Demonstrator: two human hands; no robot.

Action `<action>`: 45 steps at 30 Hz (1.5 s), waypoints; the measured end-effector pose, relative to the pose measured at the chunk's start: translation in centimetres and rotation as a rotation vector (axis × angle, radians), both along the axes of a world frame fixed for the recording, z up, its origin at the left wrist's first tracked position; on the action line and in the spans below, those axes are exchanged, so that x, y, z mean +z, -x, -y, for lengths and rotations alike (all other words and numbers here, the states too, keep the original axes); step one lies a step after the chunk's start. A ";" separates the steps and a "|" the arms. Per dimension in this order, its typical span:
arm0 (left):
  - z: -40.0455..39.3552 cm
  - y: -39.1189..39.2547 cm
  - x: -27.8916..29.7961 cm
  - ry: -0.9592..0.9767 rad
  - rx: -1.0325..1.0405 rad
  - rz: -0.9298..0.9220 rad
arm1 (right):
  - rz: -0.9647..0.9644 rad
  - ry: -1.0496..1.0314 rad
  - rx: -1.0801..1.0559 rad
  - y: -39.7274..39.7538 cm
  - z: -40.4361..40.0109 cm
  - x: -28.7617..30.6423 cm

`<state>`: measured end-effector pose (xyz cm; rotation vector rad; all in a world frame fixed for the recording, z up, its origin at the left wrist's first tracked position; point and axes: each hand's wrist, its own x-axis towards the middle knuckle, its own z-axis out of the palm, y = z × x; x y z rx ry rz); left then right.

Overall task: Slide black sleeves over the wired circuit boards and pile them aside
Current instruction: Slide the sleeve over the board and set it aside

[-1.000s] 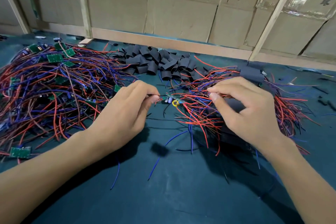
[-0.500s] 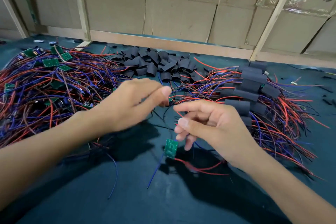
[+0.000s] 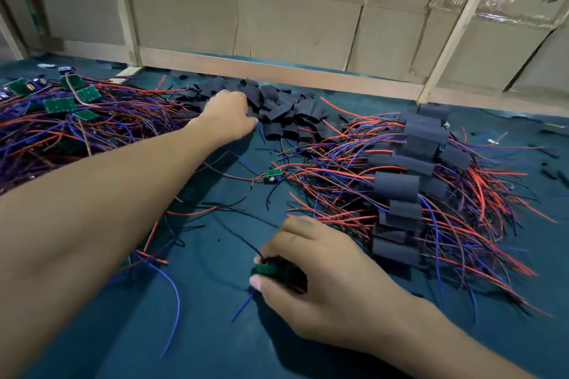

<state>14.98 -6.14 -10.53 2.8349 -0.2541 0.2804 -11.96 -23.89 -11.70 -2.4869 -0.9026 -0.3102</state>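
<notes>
Reaching: left hand (image 3: 229, 112) at far sleeves (image 3: 277, 114), grasp hidden, cannot tell | right hand (image 3: 311, 280) pinching board (image 3: 265, 268) | risk: trailing wires (image 3: 243, 306) snag, sleeve jams

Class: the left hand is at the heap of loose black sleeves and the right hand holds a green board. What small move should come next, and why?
Probably the left hand pinches one sleeve from the loose sleeves and brings it to the right hand: the green board held there is bare.
</notes>
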 end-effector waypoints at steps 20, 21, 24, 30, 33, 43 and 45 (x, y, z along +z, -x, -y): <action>1.9 8.4 3.4 0.994 -0.136 -0.315 | -0.689 -1.051 -0.146 -3.2 2.1 1.1; 1.8 9.7 3.3 1.247 -0.182 -0.412 | -0.667 -1.068 -0.132 -3.2 2.1 1.1; 1.5 13.2 2.2 1.751 -0.182 -0.637 | -0.607 -1.087 -0.100 -2.9 2.1 1.5; 2.0 17.6 -1.2 2.044 -0.122 -0.743 | -0.489 -1.118 -0.096 -2.7 2.5 2.1; 1.9 18.0 -1.4 2.099 -0.151 -0.733 | -0.436 -1.132 -0.111 -2.8 3.0 2.3; 1.9 17.9 -1.4 2.113 -0.127 -0.810 | -0.384 -0.966 -0.162 -3.5 3.2 1.4; 1.9 18.0 -1.3 2.125 -0.129 -0.818 | -0.405 -0.981 -0.120 -3.4 3.4 1.4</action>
